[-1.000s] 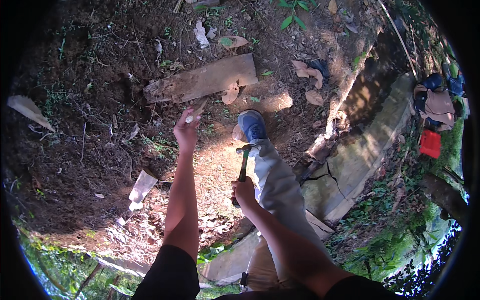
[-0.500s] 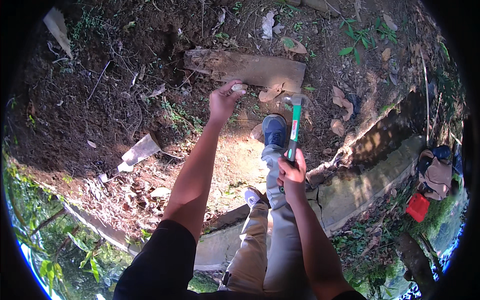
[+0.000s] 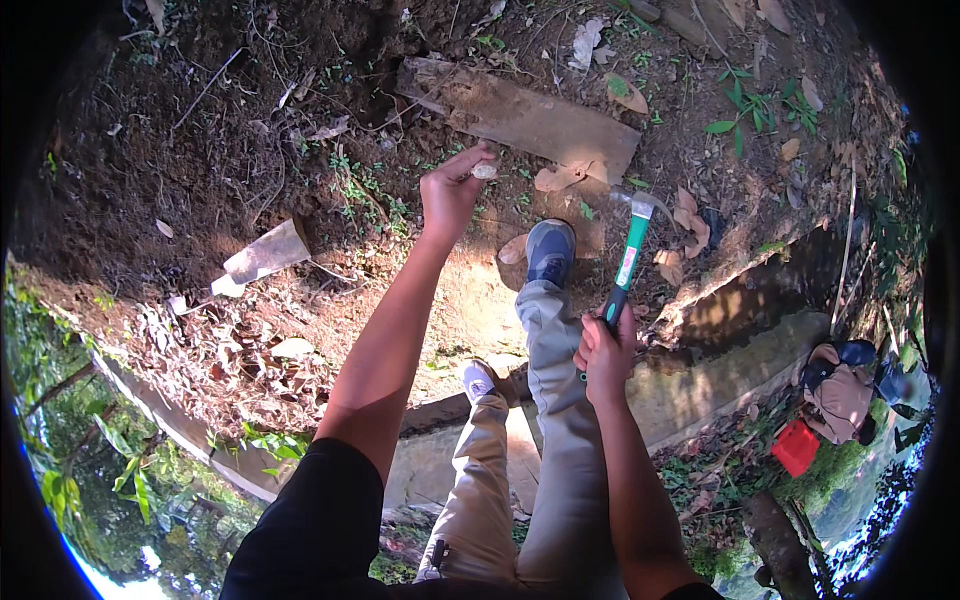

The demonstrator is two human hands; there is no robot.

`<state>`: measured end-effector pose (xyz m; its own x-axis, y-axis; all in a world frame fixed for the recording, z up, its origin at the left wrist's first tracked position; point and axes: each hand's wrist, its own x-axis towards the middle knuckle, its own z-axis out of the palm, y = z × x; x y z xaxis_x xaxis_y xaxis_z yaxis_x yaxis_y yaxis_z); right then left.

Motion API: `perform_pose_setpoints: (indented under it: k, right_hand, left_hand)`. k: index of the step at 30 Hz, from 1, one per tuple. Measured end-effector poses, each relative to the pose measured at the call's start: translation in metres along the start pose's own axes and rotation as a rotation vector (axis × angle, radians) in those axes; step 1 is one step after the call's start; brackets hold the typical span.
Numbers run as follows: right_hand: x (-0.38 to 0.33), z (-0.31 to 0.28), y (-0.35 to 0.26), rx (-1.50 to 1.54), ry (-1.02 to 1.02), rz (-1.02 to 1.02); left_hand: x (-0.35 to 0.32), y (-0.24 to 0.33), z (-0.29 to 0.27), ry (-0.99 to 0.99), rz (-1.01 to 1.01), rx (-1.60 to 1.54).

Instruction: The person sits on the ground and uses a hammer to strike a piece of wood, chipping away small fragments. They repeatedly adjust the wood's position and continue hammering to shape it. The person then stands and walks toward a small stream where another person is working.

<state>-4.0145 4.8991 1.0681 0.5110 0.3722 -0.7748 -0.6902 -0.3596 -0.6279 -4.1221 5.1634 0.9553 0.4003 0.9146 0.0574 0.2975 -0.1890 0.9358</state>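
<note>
My left hand (image 3: 449, 205) is raised over the soil, closed in a pinch on a small pale stone-like piece (image 3: 484, 171); its exact kind is too small to make out. Beyond the fingertips a weathered wooden plank (image 3: 540, 117) lies flat on the ground. A claw hammer (image 3: 634, 245) with a green and black handle is in my right hand (image 3: 607, 355), fingers wrapped round the lower grip. Its metal head points away from me, past my shoe (image 3: 549, 252) and near dry brown leaves (image 3: 690, 220).
A low concrete edge (image 3: 740, 375) crosses behind my feet, beside a dark channel (image 3: 760, 290). To the left lies a pale broken piece (image 3: 265, 258) near a heap of dry leaves (image 3: 235, 350). At the far right is a person in beige (image 3: 840, 393) by a red container (image 3: 796, 447).
The whole view has shifted and turned slightly. The hammer now leans further right, and its head has come nearer the dry leaves. Both hands keep their hold.
</note>
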Motion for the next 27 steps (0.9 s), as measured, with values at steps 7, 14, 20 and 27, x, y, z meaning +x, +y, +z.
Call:
perform_pose_setpoints:
  k: [7, 14, 20, 27]
  right_hand:
    - [-0.008, 0.001, 0.016, -0.056, -0.114, -0.017]
    - [0.015, -0.002, 0.03, -0.491, -0.115, -0.361]
    - [0.024, 0.041, -0.007, -0.726, -0.016, -0.791]
    - [0.088, 0.034, 0.014, -1.365, -0.028, -0.793]
  left_hand:
    - [-0.006, -0.014, 0.005, -0.079, 0.078, -0.026]
    - [0.003, -0.014, 0.014, -0.059, -0.064, 0.018]
    - [0.012, -0.013, 0.013, -0.063, -0.037, 0.049]
    - [0.014, -0.018, 0.015, -0.054, -0.048, 0.072]
